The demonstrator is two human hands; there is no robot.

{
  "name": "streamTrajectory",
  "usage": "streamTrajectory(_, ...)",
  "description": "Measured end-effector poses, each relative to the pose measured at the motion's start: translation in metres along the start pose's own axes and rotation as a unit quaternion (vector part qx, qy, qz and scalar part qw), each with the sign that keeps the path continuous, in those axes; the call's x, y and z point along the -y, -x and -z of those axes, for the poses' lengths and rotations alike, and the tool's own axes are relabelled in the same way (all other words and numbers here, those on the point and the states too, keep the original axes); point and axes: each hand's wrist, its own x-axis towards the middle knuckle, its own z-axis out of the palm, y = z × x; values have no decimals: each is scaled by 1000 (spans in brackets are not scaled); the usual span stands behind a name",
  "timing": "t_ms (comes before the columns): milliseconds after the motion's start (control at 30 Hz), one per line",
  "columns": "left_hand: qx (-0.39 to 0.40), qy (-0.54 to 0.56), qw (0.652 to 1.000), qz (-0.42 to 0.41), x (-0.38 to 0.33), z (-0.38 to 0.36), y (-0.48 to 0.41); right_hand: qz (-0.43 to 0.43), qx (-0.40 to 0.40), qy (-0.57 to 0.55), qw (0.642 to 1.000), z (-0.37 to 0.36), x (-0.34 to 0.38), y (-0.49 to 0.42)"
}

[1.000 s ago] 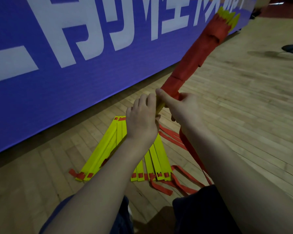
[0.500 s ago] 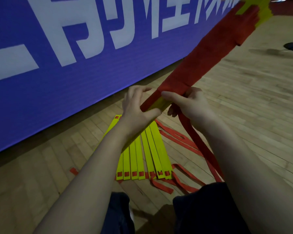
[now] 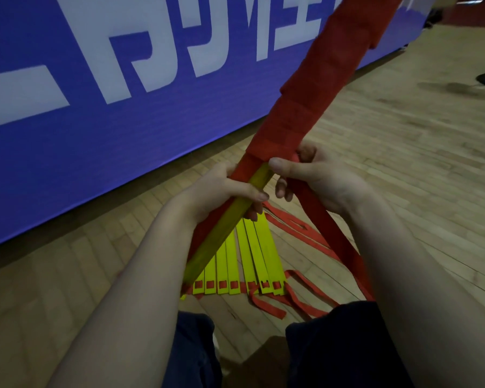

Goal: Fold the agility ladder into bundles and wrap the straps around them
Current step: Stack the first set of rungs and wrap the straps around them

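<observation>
Although most of the bundle point(image 3: 305, 113) already wore red wrapping, its near end showed bare yellow, and that was where the next turn looked due. Its long axis ran slantwise, from low and close to the person up and away to the right, out past the top of the view. The left hand point(image 3: 221, 189) sat on the bare yellow part just below the wrap's edge, fingers clenched round the bundle. The right hand point(image 3: 325, 180) lay at the bundle's right side, thumb pressed on it at the wrap's last edge, fingers curled round the strap point(image 3: 339, 242), which ran straight from the bundle down and to the right. So the unwrapped stretch lay below the right hand, toward the person, and the right hand was the one nearer the strap's free length. Beneath the bundle, loose yellow rungs point(image 3: 252, 256) lay fanned on the floor point(image 3: 403, 177), with neither hand on them.
</observation>
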Motion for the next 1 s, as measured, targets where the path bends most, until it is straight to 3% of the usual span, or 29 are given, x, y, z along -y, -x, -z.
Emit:
streamTrajectory(133,-35,-16,999,21,-1,-1,1,-44,34,21,998,12,-9,1)
streamTrajectory(400,-80,-24,996,24,0,9,0,-116,-18,34,993,23,-17,0)
streamTrajectory(567,-128,-36,991,13,-3,15,3,-153,39,46,986,25,-15,4)
streamTrajectory(800,-194,-14,981,20,4,20,-4,-151,17,99,983,15,-12,1)
streamTrajectory(1000,-264,-110,957,38,15,16,-18,-144,-21,147,978,3,-11,-4)
